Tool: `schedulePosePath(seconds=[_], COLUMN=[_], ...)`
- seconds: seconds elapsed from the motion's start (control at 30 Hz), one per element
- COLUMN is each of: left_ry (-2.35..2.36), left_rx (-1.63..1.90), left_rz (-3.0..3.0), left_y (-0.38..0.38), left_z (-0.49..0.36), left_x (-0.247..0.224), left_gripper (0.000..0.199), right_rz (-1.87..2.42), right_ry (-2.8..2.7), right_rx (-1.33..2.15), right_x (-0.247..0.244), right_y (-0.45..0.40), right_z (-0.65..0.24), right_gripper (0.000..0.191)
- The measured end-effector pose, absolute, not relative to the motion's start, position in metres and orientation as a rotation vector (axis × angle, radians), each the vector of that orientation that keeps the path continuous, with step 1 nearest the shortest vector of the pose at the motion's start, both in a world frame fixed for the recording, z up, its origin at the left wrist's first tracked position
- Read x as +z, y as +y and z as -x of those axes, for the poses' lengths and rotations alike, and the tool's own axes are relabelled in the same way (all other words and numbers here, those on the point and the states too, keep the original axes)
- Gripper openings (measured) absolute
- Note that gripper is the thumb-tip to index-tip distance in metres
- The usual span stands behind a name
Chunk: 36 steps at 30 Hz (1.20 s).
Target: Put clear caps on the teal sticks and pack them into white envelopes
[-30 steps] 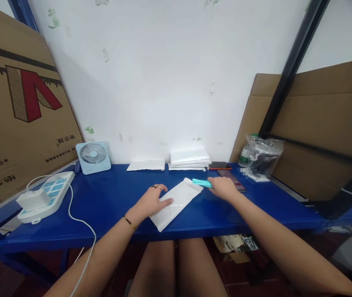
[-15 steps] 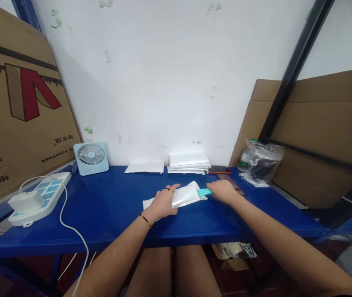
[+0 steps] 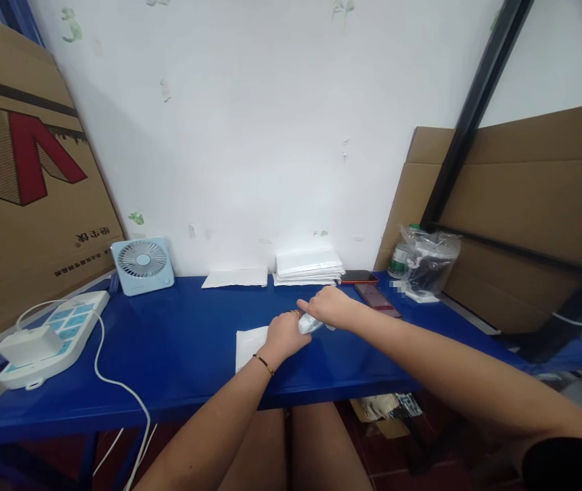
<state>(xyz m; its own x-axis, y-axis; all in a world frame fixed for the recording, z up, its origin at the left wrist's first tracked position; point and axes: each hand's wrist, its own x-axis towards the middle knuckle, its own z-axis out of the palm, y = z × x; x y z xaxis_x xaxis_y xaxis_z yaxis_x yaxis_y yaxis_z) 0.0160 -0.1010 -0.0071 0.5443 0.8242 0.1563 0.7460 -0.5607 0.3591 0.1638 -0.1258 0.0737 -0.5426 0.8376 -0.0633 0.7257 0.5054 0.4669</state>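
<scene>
My left hand (image 3: 288, 334), with a dark bracelet at the wrist and a ring, is closed around a shiny white padded pouch (image 3: 310, 324) above the near part of the blue table. My right hand (image 3: 332, 307) reaches in from the right, its fingers closed on the pouch's right end and covering much of it. Left of my left hand, a flat white piece (image 3: 250, 346) lies on the table; whether it is part of the same pouch I cannot tell. No turquoise item shows now.
Against the wall lie a stack of white pouches (image 3: 307, 264) and a single white pouch (image 3: 236, 277). Two phones (image 3: 377, 299) lie right of the stack, near a bagged item (image 3: 430, 269) and a bottle (image 3: 398, 262). At left are a fan (image 3: 142, 264) and a power strip (image 3: 63, 341).
My right hand has moved left, up against my left hand. The turquoise strip it held at the pouch's mouth is out of sight. My view has shifted slightly right.
</scene>
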Motion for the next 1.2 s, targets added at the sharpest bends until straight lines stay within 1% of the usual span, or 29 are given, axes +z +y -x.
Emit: schedulePosePath(seconds=[0.07,0.13,0.17,0.2,0.23,0.33,0.4,0.43,0.47,0.57,0.63,0.7,0.8,0.9,1.0,1.07,1.13,1.2], left_ry=[1.322,1.321,1.317,1.312,1.303,1.260,1.233,1.221,1.210,1.178,1.119,0.963,0.619,0.384,0.331,0.360,0.419,0.527], left_rx=[0.489,0.522,0.530,0.533,0.538,0.562,0.562,0.554,0.543,0.534,0.548,0.577,0.618,0.554,0.420,0.399,0.527,0.778], left_rz=[-2.542,-2.553,-2.555,-2.549,-2.539,-2.518,-2.534,-2.551,-2.570,-2.617,-2.598,-2.500,-2.255,-2.101,-2.080,-2.100,-2.171,-2.314], left_y=[-0.100,-0.099,-0.098,-0.097,-0.096,-0.097,-0.100,-0.101,-0.103,-0.103,-0.099,-0.094,-0.086,-0.080,-0.077,-0.078,-0.083,-0.094], left_z=[-0.017,-0.014,-0.013,-0.012,-0.011,-0.014,-0.017,-0.018,-0.018,-0.015,-0.011,-0.005,0.001,0.004,0.006,0.008,0.013,0.020], left_x=[-0.007,-0.006,-0.005,-0.005,-0.005,-0.004,-0.004,-0.003,-0.003,0.002,0.009,0.018,0.035,0.048,0.056,0.058,0.059,0.056], left_gripper=[0.026,0.023,0.022,0.020,0.020,0.016,0.014,0.014,0.015,0.021,0.023,0.024,0.031,0.040,0.039,0.046,0.060,0.070], right_rz=[-1.364,-1.440,-1.488,-1.543,-1.614,-2.094,-2.328,-2.389,-2.409,-2.352,-2.334,-2.278,-1.960,-1.759,-1.733,-1.779,-1.879,-1.975], right_ry=[2.473,2.566,2.661,2.787,2.923,3.161,3.101,3.081,3.081,3.107,3.117,3.158,3.201,3.236,3.387,3.426,3.439,3.482], right_rx=[0.526,0.405,0.299,0.140,-0.066,-0.610,-0.857,-0.919,-0.960,-1.049,-1.133,-1.278,-1.545,-1.534,-1.373,-1.256,-1.135,-0.960], right_x=[0.077,0.082,0.084,0.084,0.082,0.064,0.044,0.034,0.026,0.016,0.022,0.034,0.055,0.067,0.071,0.072,0.071,0.069], right_y=[-0.126,-0.128,-0.129,-0.131,-0.131,-0.130,-0.126,-0.124,-0.122,-0.122,-0.127,-0.133,-0.145,-0.154,-0.156,-0.155,-0.153,-0.154], right_z=[-0.168,-0.181,-0.190,-0.199,-0.206,-0.210,-0.197,-0.189,-0.182,-0.171,-0.177,-0.191,-0.209,-0.214,-0.210,-0.208,-0.208,-0.209], right_gripper=[0.035,0.043,0.050,0.059,0.064,0.048,0.053,0.055,0.055,0.047,0.045,0.046,0.043,0.040,0.027,0.022,0.019,0.015])
